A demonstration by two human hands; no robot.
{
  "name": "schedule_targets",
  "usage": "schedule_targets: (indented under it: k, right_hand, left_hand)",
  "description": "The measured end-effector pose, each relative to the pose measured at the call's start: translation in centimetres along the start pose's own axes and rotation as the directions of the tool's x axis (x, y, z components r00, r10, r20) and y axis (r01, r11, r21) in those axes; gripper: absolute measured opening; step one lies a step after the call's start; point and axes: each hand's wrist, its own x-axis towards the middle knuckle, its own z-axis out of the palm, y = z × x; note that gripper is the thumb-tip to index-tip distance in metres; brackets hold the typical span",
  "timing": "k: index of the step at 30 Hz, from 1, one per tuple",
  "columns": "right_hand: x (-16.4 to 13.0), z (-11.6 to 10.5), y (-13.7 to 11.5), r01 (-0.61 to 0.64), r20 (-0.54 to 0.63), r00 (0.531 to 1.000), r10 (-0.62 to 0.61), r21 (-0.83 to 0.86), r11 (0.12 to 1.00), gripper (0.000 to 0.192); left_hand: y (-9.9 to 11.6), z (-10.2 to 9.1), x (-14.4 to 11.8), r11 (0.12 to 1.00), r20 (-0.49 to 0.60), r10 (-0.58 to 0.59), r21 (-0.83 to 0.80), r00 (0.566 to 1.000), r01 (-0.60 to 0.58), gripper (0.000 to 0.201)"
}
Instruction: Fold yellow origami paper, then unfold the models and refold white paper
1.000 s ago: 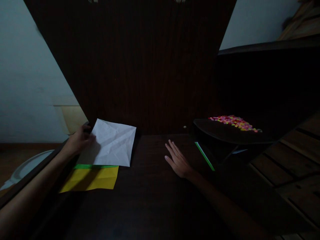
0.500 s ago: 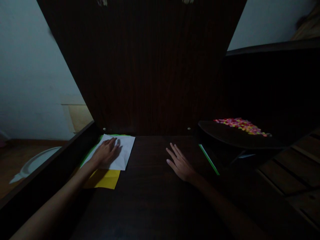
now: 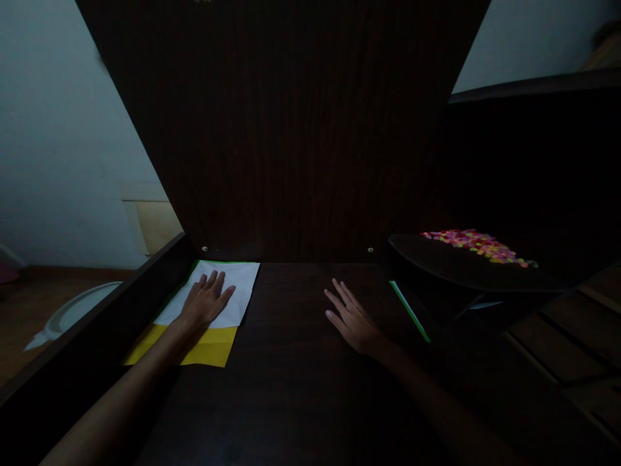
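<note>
My left hand [image 3: 206, 301] lies flat with spread fingers on a white sheet of paper [image 3: 245, 285] at the left of the dark wooden surface [image 3: 286, 388]. A yellow sheet [image 3: 208, 349] sticks out from under the white one toward me, and a thin green edge shows along its far and left sides. Fingers apart and holding nothing, my right hand [image 3: 354, 323] rests on the bare wood right of centre. To its right is a narrow strip with green and white edges [image 3: 410, 312].
A dark upright panel [image 3: 301, 142] rises behind the surface, and a low side board [image 3: 111, 301] borders it on the left. At the right, a dark curved shelf [image 3: 451, 268] carries a pile of small pink, red and yellow pieces [image 3: 478, 244]. A white oval object [image 3: 80, 314] lies beyond the side board.
My left hand has flattened and spread its fingers on the white sheet, which now lies straighter, showing more yellow. My right hand has barely moved. The view has shifted slightly.
</note>
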Motion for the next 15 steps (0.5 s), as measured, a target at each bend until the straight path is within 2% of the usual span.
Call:
schedule_targets:
  k: [6, 15]
  right_hand:
    - [0.1, 0.1, 0.2, 0.013, 0.004, 1.0, -0.013, 0.005, 1.0, 0.056]
    - [0.0, 0.3, 0.2, 0.031, -0.015, 0.999, -0.031, -0.012, 0.999, 0.055]
  left_hand:
    - [-1.1, 0.2, 0.5, 0.997, 0.046, -0.067, 0.052, 0.997, 0.065, 0.061]
    - [-1.7, 0.4, 1.0, 0.991, 0.095, -0.091, 0.111, 0.991, 0.08, 0.057]
